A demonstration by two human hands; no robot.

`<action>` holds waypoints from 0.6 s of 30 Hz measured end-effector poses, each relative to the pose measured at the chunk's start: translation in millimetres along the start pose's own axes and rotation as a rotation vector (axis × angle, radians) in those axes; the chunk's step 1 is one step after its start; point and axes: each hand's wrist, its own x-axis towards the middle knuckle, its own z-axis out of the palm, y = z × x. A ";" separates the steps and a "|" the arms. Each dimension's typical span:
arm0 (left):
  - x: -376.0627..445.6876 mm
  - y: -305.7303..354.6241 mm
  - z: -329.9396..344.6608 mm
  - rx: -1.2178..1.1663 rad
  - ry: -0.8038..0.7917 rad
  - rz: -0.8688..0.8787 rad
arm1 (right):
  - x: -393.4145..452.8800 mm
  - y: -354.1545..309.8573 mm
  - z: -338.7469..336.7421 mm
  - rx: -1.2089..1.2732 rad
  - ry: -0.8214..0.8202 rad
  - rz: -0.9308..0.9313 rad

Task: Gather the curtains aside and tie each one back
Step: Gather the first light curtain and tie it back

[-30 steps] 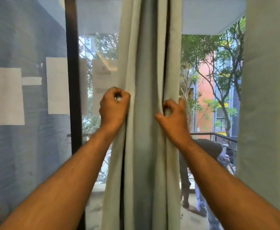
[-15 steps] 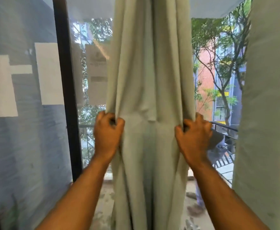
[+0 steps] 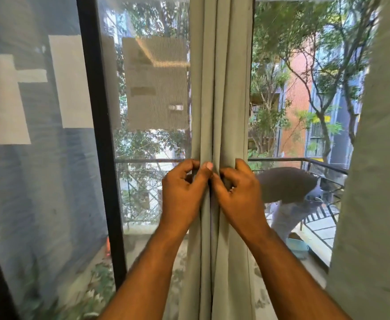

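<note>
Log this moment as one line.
stage: gathering | left hand: pinches curtain | right hand: pinches curtain | hands: close together | curtain: bunched narrow, untied | tie: none visible

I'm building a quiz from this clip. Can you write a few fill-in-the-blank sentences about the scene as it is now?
1. Both hands grip the middle ____, bunched into narrow folds.
2. The left hand and right hand hold it at about the same ____.
3. Left of the hands stands a black window ____.
4. A second curtain hangs at the ____ edge of the view.

Missing words: curtain; height; frame; right
</note>
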 end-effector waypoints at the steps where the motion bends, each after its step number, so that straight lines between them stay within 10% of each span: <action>1: -1.8 0.8 -2.1 -0.018 0.003 -0.037 | -2.4 0.5 0.1 0.005 -0.014 0.005; 10: -5.7 14.5 -10.7 0.036 -0.181 -0.168 | -25.7 -2.2 8.0 0.086 0.008 0.017; 15: -22.5 -3.2 -20.0 0.005 0.168 -0.128 | -26.0 9.8 1.3 0.060 0.099 0.035; 18: -30.9 1.6 -15.3 -0.004 0.096 -0.083 | -27.2 11.2 1.7 0.027 0.112 0.043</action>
